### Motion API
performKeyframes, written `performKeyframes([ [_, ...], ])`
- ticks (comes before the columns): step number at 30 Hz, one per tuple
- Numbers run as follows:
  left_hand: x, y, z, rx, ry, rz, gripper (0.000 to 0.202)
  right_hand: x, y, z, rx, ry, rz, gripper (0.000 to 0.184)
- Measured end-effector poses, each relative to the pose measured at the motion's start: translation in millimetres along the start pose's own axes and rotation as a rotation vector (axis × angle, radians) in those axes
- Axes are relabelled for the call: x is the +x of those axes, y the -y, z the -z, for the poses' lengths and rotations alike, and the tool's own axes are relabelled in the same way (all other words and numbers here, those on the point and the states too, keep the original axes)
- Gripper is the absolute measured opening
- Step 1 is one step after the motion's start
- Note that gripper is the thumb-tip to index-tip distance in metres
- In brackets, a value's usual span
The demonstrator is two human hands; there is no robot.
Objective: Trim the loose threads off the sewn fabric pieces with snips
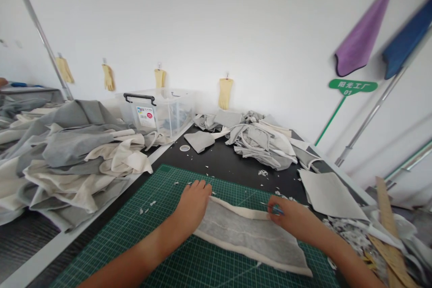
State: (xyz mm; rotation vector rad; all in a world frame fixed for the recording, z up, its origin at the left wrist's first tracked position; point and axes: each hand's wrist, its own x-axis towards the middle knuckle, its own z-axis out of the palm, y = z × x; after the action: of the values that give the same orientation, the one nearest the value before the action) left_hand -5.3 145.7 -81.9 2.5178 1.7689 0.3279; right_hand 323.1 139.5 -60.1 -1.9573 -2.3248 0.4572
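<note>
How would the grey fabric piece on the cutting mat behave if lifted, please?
It would probably hang floppy: the grey fabric piece lies flat, and the heaped cloth nearby slumps in soft folds. It likely feels light. Its cream edge bands may stiffen it slightly.

Blk table (216, 155) w/ cutting mat (189, 261), scraps (262, 173)
</note>
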Motion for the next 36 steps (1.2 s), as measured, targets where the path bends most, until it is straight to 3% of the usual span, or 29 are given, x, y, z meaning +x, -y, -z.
performKeyframes([
  [5,1,-3,-3.8,0.036,-0.065,0.033,0.032,2,2,-2,0.098,0.062,0.113,0.014],
  [10,-7,-16,-8.1,-0.144,0.040,-0.255,0.025,7,1,-11,0.057,-0.012,0.058,0.022],
  [15,-15,-19,-14.4,-0.059,0.038,-0.241,0.051,7,4,-11,0.180,0.021,0.198,0.033],
  [20,-15,-16,-22.9,0.014,0.035,-0.229,0.060,7,7,-14,0.145,0.004,0.150,0.026],
  [26,-3,-7,-24.6,0.076,-0.030,-0.133,0.048,7,6,-13,0.047,0.021,0.104,0.031],
  [32,4,6,-18.4,-0.055,-0.150,-0.029,0.016,-1,9,-5,0.087,0.208,0.060,0.054],
  [36,8,14,-23.2,-0.198,-0.213,0.020,0.011,-1,17,-3,0.158,0.156,0.144,0.046],
])
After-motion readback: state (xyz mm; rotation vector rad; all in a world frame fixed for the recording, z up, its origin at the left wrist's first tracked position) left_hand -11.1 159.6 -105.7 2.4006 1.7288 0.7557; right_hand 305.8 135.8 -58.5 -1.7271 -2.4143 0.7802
